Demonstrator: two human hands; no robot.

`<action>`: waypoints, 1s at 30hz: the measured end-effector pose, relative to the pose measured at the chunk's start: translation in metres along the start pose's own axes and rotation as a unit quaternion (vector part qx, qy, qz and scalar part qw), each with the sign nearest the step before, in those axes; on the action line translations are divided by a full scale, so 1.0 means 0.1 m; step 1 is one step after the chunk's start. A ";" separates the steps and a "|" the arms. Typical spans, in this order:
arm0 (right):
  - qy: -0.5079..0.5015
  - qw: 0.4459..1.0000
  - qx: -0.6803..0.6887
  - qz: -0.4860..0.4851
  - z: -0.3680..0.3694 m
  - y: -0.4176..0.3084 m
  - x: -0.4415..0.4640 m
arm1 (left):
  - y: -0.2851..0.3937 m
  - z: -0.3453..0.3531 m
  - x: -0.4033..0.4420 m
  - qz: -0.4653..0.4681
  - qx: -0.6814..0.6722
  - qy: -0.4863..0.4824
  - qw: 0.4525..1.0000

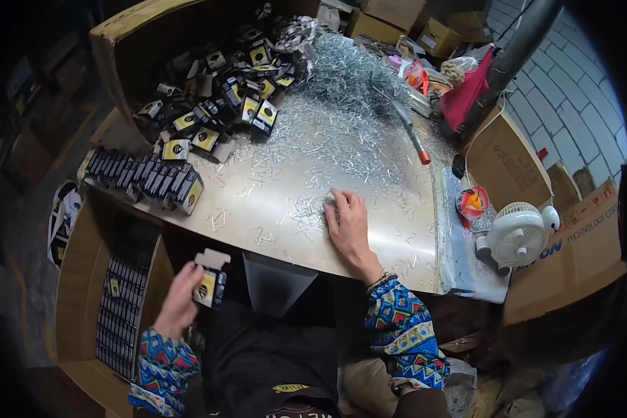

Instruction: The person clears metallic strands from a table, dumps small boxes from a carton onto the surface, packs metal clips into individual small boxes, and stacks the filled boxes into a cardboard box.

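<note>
My left hand [179, 301] is closed around a small black-and-yellow cardboard box [209, 287], held off the table's front edge with its top flap open. On the metal tabletop [251, 202], my right hand [350, 228] has its thumb and fingers curled together over some thin, shiny metal pins [312, 212]. A few pins seem to be between the fingertips, though the fingers partly hide them. More pins lie scattered around that hand, and a large heap of them [348, 73] rises behind it.
Many small boxes [205, 139] lie jumbled at the back left, before a row of standing boxes [143, 177]. A large carton [76, 313] packed with boxes is at lower left. An orange-tipped tool [407, 125] lies by the heap. A white fan [517, 235] stands right.
</note>
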State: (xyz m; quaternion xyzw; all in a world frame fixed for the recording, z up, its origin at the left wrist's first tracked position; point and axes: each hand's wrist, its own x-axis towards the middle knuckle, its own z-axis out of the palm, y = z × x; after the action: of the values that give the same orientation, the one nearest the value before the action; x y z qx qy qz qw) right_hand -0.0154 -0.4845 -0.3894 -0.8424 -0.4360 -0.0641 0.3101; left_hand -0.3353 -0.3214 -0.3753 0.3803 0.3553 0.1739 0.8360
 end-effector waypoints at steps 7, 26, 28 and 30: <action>0.038 0.998 -0.033 -0.050 0.23 -0.23 -0.02 | -0.77 -0.29 -0.09 -0.104 0.103 0.012 0.989; -0.098 0.968 0.227 0.033 -0.26 -1.36 -0.90 | -1.38 -0.16 -0.12 -0.136 0.020 -0.098 0.986; -0.126 0.977 0.174 -0.007 -0.20 -1.26 -0.99 | -1.32 -0.15 -0.11 -0.158 0.037 -0.116 0.980; -0.150 0.980 0.119 -0.048 -0.11 -1.18 -1.07 | -1.29 -0.15 -0.11 -0.178 0.053 -0.136 0.973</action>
State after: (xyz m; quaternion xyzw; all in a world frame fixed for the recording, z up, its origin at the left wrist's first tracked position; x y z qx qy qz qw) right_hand -0.1703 -0.5145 -0.3662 -0.7773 -0.5222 0.1009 0.3359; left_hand -0.3515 -0.4034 -0.4750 0.3750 0.3085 -0.0499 0.8728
